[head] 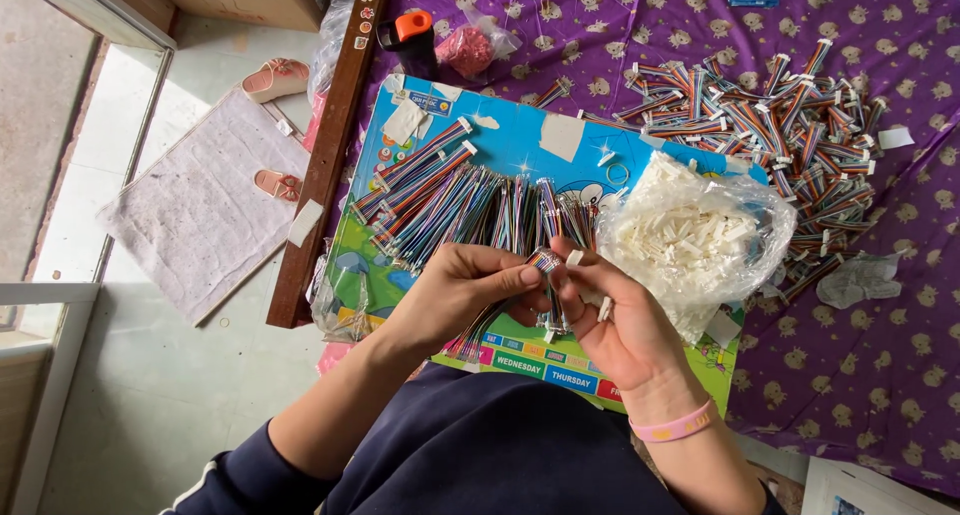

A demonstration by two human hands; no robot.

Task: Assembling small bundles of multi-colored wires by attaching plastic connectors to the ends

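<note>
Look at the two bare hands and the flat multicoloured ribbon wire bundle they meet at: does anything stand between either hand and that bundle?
Nothing visible does. The left hand grips the flat multicoloured ribbon wire bundle directly, and the right hand touches its end, with small white plastic connectors in its fingers.

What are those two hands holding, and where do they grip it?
The left hand pinches a multicoloured ribbon cable just below its top end. The right hand holds small white connectors between fingers and palm.
</note>
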